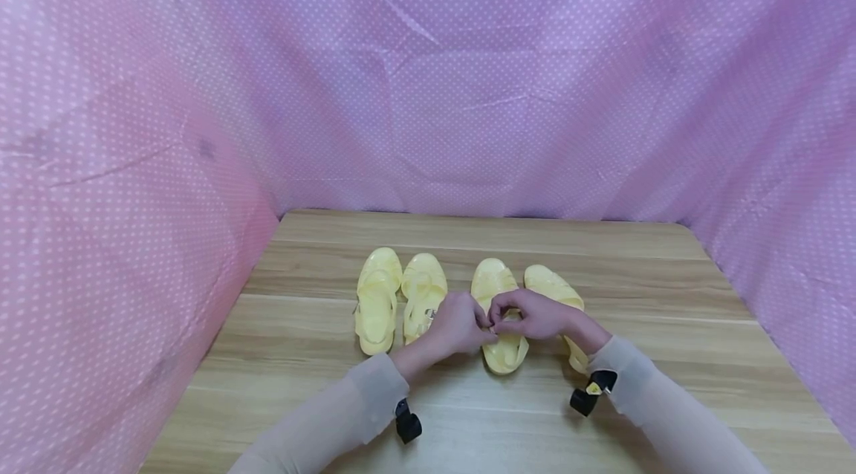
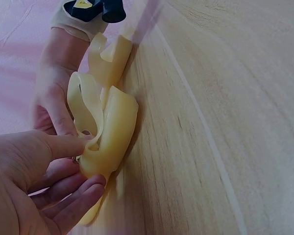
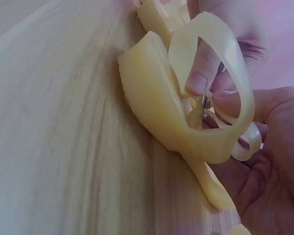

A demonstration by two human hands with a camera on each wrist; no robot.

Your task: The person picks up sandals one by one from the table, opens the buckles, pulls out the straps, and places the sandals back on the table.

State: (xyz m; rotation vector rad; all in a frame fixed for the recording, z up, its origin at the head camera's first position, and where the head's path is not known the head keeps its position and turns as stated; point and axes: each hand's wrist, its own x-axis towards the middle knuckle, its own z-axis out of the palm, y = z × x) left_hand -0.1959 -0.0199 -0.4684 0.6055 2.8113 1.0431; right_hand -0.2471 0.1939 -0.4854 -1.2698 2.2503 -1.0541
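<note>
Four yellow jelly sandals lie in a row on the wooden table [image 1: 602, 266]. Both hands meet over the third sandal [image 1: 500, 355] from the left. My left hand [image 1: 476, 327] pinches its ankle strap [image 2: 85, 105] between thumb and fingers, shown close in the left wrist view with the left hand [image 2: 85, 159] at the sandal's heel [image 2: 112, 132]. My right hand [image 1: 503, 316] pinches the same strap at a small metal buckle [image 3: 206, 101]; in the right wrist view the right hand [image 3: 223, 107] holds the strap loop [image 3: 235, 63]. The sandal's sole stays on the table.
The left pair [image 1: 377, 301] sits just left of my left hand, and the fourth sandal [image 1: 551, 287] lies partly under my right wrist. Pink dotted cloth [image 1: 428, 88] walls the table on three sides. Bare wood lies in front of the sandals and to the right.
</note>
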